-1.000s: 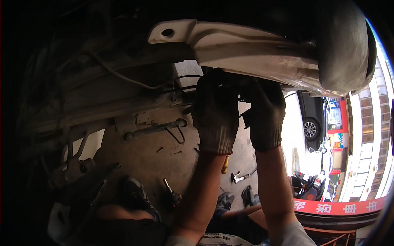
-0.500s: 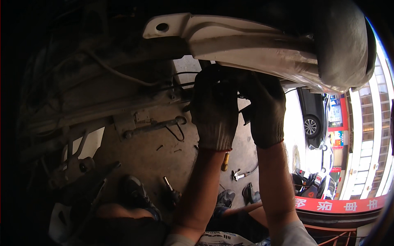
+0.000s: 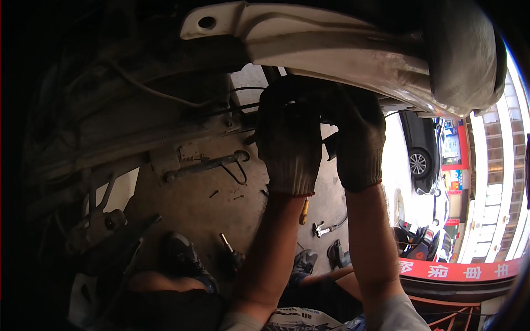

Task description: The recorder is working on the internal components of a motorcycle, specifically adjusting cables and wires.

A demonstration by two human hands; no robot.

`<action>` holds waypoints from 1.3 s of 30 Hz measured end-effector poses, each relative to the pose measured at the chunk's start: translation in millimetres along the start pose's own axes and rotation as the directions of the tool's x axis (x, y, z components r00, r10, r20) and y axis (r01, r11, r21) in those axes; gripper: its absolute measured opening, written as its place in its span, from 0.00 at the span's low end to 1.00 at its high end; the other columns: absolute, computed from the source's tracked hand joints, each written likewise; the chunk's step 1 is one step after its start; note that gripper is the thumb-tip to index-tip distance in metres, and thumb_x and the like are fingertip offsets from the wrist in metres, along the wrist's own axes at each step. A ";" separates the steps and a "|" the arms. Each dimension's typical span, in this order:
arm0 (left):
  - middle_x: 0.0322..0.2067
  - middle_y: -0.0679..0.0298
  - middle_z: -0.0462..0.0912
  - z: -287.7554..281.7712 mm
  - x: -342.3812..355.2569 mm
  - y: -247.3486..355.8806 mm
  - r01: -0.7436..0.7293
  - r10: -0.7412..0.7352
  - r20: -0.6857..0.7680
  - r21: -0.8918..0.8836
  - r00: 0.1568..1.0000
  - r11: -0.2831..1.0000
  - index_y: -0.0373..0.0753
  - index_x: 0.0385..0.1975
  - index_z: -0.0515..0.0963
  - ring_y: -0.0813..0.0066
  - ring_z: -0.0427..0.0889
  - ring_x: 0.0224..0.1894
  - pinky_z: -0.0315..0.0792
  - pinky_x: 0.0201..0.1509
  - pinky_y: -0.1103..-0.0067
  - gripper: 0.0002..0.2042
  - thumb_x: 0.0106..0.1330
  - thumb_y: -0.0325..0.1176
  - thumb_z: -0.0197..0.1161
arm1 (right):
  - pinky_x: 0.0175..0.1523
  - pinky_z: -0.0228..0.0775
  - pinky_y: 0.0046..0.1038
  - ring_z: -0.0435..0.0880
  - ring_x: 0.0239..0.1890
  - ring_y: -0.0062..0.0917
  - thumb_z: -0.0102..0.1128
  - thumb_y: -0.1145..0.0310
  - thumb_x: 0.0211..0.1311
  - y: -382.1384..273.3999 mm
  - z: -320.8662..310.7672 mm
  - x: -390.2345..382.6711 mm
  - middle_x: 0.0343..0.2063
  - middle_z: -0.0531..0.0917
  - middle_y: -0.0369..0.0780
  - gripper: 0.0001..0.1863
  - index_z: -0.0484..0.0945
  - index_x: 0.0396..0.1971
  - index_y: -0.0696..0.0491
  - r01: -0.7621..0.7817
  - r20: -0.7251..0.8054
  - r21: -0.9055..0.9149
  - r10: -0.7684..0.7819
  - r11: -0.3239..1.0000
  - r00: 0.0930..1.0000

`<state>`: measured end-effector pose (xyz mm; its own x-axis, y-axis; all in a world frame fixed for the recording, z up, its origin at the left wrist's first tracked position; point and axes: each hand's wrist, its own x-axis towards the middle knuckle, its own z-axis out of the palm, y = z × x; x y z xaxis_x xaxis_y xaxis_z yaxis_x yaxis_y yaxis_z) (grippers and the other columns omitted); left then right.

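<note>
Both of my hands wear dark work gloves with pale ribbed cuffs and are raised close together under a white vehicle body panel (image 3: 331, 47). My left hand (image 3: 288, 138) shows its back, the fingers curled up into deep shadow. Beside it, my right hand (image 3: 360, 135) bends its closed fingers toward the left one. What they grip is too dark to make out. A small black piece (image 3: 330, 146) shows between the two gloves, against the right one. Thin dark cables (image 3: 243, 106) run in from the left toward my left hand.
Dark underbody metal (image 3: 127, 132) fills the left side. A bar-like part (image 3: 207, 166) with a hanging loop is below it. On the concrete floor (image 3: 221, 207) lie small bits, a tool (image 3: 231, 251) and a hose fitting (image 3: 326, 229). A yellow handle (image 3: 304, 212) shows by my left wrist. A dark car (image 3: 419, 149) stands outside.
The view has tilted slightly, so the body panel and underbody sit a little higher in the picture. Both hands stay in about the same place under the panel.
</note>
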<state>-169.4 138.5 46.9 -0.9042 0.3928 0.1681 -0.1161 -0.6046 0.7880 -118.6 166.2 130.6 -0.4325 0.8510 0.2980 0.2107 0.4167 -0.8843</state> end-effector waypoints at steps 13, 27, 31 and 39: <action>0.41 0.65 0.80 5.9 1.4 -7.9 -0.051 0.051 0.001 0.128 0.999 0.990 0.35 0.51 0.73 0.80 0.81 0.39 0.74 0.45 0.83 0.16 0.63 0.20 0.59 | 0.42 0.75 0.24 0.83 0.36 0.23 0.66 0.69 0.60 12.1 1.0 2.5 0.36 0.83 0.41 0.14 0.77 0.41 0.61 0.160 -0.058 -0.211 -0.176 0.964 0.983; 0.45 0.58 0.78 7.2 3.0 4.9 0.056 -0.050 -0.030 0.284 0.998 0.957 0.31 0.53 0.72 0.70 0.79 0.45 0.74 0.51 0.78 0.16 0.65 0.22 0.56 | 0.45 0.79 0.24 0.84 0.42 0.27 0.59 0.84 0.57 33.9 -6.0 2.6 0.43 0.80 0.43 0.22 0.80 0.52 0.53 0.457 0.179 -0.779 -0.546 0.429 0.819; 0.43 0.61 0.78 2.3 7.5 -4.7 0.002 0.006 -0.025 0.321 1.000 0.947 0.33 0.53 0.72 0.73 0.79 0.43 0.75 0.48 0.79 0.14 0.69 0.26 0.53 | 0.44 0.75 0.29 0.81 0.42 0.32 0.62 0.69 0.63 24.6 3.6 -1.5 0.40 0.79 0.43 0.10 0.79 0.42 0.56 0.294 -0.009 -0.578 -0.366 0.761 0.931; 0.43 0.65 0.79 5.6 4.0 -32.3 0.199 -0.204 0.053 -0.553 0.978 0.809 0.36 0.55 0.72 0.77 0.79 0.44 0.76 0.50 0.80 0.15 0.75 0.36 0.48 | 0.44 0.73 0.29 0.82 0.38 0.29 0.65 0.63 0.61 22.9 0.5 -2.3 0.34 0.81 0.43 0.15 0.75 0.37 0.59 0.401 0.083 -0.742 -0.520 0.538 0.850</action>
<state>-166.9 163.5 25.4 -0.8382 0.5442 0.0350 -0.5014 -0.7943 0.3430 -113.2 173.7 109.5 -0.5498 0.4807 0.6831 0.5903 0.8022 -0.0895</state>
